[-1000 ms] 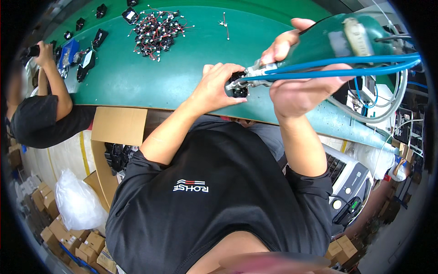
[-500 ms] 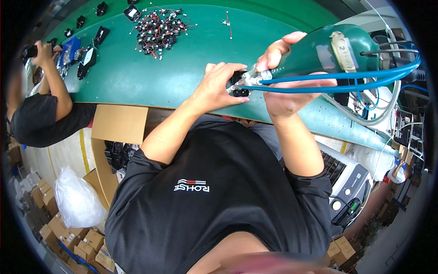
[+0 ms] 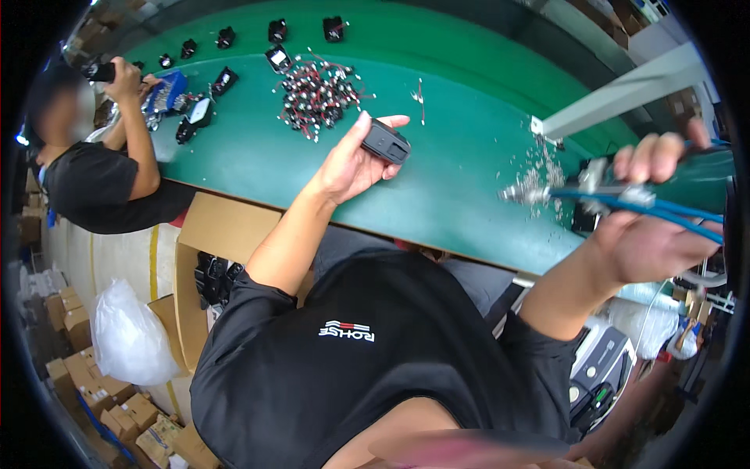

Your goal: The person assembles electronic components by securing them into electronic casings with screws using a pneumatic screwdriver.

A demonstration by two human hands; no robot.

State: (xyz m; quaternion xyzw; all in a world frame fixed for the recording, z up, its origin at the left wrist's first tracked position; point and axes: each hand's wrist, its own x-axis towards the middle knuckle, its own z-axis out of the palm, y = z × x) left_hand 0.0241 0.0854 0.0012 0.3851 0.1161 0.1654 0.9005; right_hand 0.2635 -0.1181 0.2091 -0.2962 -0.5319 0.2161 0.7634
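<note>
**A:** Head view first: what does the left hand (image 3: 351,168) have?

**B:** A small black casing (image 3: 386,141), raised above the middle of the green counter (image 3: 461,187). The fingers are grasping it, thumb over the top and the rest curled beneath.

**A:** And the right hand (image 3: 652,234)?

**B:** It is clenched round a teal powered screwdriver (image 3: 687,178), held level over the counter's right end, well apart from the casing. The metal tip (image 3: 519,192) points left, and blue hoses (image 3: 648,205) run along the tool's underside past the fingers.

**A:** What lies on the counter itself?

**B:** A heap of small red-and-black wired parts (image 3: 319,92) toward the far edge, just beyond the casing. A scatter of tiny screws (image 3: 539,168) lies near the right end, below the tool tip. More black casings (image 3: 277,31) stand in a row along the far edge.

**A:** Anyone else?

**B:** A co-worker in a black shirt (image 3: 94,184) sits at the counter's left end, one hand (image 3: 125,74) raised. Cardboard boxes (image 3: 211,242) stand under the near edge.
</note>
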